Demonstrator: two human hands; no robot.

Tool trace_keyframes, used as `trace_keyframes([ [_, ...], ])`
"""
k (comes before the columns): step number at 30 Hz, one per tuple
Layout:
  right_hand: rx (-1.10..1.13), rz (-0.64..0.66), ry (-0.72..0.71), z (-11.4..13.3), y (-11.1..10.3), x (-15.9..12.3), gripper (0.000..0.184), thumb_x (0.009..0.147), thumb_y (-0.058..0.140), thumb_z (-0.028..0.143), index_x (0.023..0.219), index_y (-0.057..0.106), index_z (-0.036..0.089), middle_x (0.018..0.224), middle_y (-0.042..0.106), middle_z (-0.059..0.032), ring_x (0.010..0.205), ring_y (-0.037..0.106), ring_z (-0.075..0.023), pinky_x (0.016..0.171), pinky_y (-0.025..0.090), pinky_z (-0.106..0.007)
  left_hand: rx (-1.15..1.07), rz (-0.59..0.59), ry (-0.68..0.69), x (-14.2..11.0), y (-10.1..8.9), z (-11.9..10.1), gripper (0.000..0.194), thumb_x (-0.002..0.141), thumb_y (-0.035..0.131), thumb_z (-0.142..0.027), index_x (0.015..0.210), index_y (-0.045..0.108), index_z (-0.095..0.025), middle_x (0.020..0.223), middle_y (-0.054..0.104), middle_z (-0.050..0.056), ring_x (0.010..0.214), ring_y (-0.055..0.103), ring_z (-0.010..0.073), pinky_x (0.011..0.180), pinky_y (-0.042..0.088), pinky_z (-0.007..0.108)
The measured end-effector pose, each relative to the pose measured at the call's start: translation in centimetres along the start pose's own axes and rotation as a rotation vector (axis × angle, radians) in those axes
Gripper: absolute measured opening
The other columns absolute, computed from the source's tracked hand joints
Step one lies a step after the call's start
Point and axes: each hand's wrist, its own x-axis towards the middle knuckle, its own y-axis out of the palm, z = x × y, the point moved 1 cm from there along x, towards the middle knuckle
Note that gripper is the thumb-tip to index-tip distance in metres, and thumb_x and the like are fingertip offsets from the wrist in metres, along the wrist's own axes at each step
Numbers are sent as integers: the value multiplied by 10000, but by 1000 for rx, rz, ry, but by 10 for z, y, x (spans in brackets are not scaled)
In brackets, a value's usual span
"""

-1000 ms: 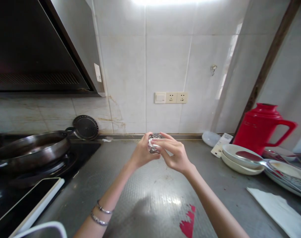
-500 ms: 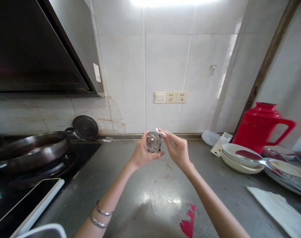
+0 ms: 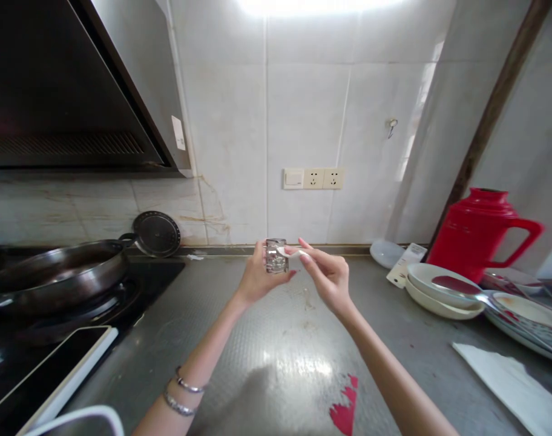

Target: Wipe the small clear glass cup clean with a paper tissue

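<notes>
Above the middle of the metal counter [image 3: 239,363], my left hand [image 3: 258,275] is closed around a small clear glass jar [image 3: 276,259], with its thumb under the near side. My right hand [image 3: 328,272] pinches a small white piece [image 3: 295,253], which looks like tissue or a thin white tool; I cannot tell which. The white piece lies against the right side of the jar. Two silver bracelets circle my left wrist.
On the left, a steel pan [image 3: 71,272] sits on the black stove [image 3: 167,275] under the range hood. Rightward stand a red thermos [image 3: 473,236], stacked white bowls [image 3: 443,306] and a folded white cloth [image 3: 512,381]. A torn red patch [image 3: 344,412] marks the near counter.
The jar has turned and shifted slightly left in my left hand. My right hand has brought the white piece down from the jar's upper edge onto its right side.
</notes>
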Motion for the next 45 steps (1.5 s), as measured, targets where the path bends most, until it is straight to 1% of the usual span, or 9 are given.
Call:
trace_keyframes([
  [5,-119,-304,169,-11,-6,4,237,887,541,340,989,725,232,931,744,-10,957,680,-237,965,494,-461,-76,81,2,-3,2,-6,659,598,794,-358,1117,431,-177,956,666,49,836,649,176,719,507,263],
  [11,-155,-133,31,-21,2,2,224,891,535,259,1039,703,256,927,742,44,792,712,-172,1045,427,-487,-75,118,-6,-7,6,-12,655,589,794,-335,1114,438,-172,952,668,47,780,651,168,661,505,253],
  [28,-227,118,-364,-8,11,-6,358,865,484,93,1149,634,252,1117,685,-53,1113,605,-225,1061,399,-496,10,-48,-96,-4,4,-5,588,577,779,-334,1046,458,-184,911,699,40,770,666,196,627,499,261],
  [32,-156,176,-344,-3,11,-4,323,873,499,119,1137,645,235,1101,692,-60,1083,626,-220,1056,410,-485,30,-64,-133,-2,4,5,700,563,781,-354,1132,412,-180,896,698,37,780,668,207,626,507,274],
  [35,-37,242,-186,2,7,0,267,903,499,207,1099,670,269,1043,716,-10,1018,661,-216,1052,414,-490,25,-58,-176,-1,3,4,708,569,777,-404,1134,409,-187,881,696,38,765,668,210,595,511,279],
  [38,37,143,22,2,1,3,226,906,515,287,1021,709,271,993,729,7,999,669,-234,1013,452,-483,17,-60,-183,-2,2,-2,637,583,777,-413,1080,444,-195,905,695,45,773,668,203,595,515,276],
  [41,1,-124,150,-3,-4,4,227,897,533,323,997,720,239,1008,725,-21,998,667,-251,922,526,-438,46,-65,-168,-2,2,-6,641,568,793,-413,1069,463,-189,953,692,69,807,670,212,623,519,285],
  [43,-81,-223,149,-8,-4,4,227,894,537,316,1020,710,239,1032,718,-25,986,673,-248,911,533,-428,97,-59,-167,-3,3,-6,674,546,805,-423,1079,471,-182,956,692,86,816,672,227,632,516,295],
  [45,-168,-197,86,-12,-2,3,224,891,540,286,1047,698,258,1044,715,-13,1005,666,-242,949,510,-437,135,-37,-171,-5,4,-7,689,535,810,-422,1087,475,-182,932,696,87,807,675,236,629,508,298],
])
